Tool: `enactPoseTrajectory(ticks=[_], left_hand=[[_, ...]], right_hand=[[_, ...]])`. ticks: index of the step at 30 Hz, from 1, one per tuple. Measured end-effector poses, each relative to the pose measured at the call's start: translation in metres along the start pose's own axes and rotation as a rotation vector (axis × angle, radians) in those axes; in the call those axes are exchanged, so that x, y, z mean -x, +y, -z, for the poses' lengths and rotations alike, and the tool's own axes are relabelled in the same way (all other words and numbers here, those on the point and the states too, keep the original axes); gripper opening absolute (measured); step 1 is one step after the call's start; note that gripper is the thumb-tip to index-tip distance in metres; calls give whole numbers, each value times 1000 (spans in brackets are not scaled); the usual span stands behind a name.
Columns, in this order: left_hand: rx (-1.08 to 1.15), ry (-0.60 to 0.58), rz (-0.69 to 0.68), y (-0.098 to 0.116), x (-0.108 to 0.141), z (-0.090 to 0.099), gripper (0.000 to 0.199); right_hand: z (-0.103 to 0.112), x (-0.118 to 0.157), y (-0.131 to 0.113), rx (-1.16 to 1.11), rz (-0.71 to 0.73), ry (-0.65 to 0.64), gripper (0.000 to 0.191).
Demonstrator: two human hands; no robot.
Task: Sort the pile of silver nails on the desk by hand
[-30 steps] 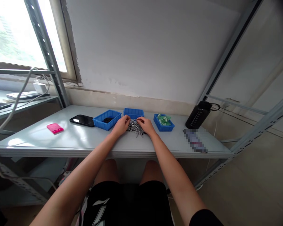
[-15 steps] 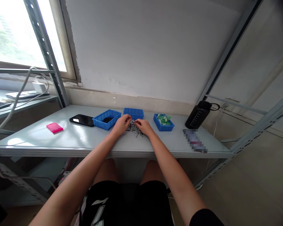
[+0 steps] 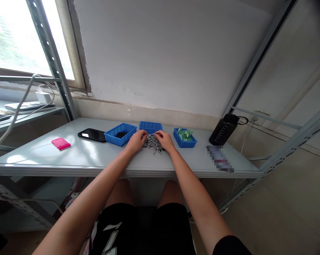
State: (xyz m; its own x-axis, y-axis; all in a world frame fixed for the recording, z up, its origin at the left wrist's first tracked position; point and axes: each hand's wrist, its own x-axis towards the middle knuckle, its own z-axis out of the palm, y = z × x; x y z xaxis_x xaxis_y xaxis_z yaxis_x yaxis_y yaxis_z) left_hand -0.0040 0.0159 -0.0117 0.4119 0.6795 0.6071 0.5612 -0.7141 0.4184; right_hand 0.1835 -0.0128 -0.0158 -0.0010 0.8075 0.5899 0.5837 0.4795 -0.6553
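Note:
A loose pile of thin silver metal pieces [image 3: 153, 143], like screws or rivets, lies on the grey table between my hands. My left hand [image 3: 138, 140] is at the pile's left side with its fingers curled in and closed at the far edge. On the opposite side, my right hand [image 3: 163, 139] has its fingers bent and pressed together over the pieces. Whatever sits between the fingertips is too small to make out. Just behind the pile stands a blue bin [image 3: 150, 125], partly hidden by my hands.
Left of my hands, another blue bin [image 3: 110, 137] holds small dark parts [image 3: 121, 135]. Beside it lie a black phone [image 3: 92, 135] and a pink case [image 3: 61, 143]. To the right are a blue bin [image 3: 187, 144] with green packets [image 3: 185, 134], a black bottle [image 3: 223, 130] and a blurred-out object [image 3: 219, 158].
My right hand has shifted slightly right and away from my left hand, so the gap between them is wider and more of the pile shows. My left hand has barely moved.

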Motion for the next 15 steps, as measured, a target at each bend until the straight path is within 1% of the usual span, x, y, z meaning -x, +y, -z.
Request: enactPoseTrajectory(ticks=[6,15], left_hand=[[-32,-103,9,-3,1,-4,25],[-52,-197,10,-1,1,-5,26]], right_hand=[[0,1,-7,-45,30,6,24],[-3,3,-13,-87,69,-9,23]])
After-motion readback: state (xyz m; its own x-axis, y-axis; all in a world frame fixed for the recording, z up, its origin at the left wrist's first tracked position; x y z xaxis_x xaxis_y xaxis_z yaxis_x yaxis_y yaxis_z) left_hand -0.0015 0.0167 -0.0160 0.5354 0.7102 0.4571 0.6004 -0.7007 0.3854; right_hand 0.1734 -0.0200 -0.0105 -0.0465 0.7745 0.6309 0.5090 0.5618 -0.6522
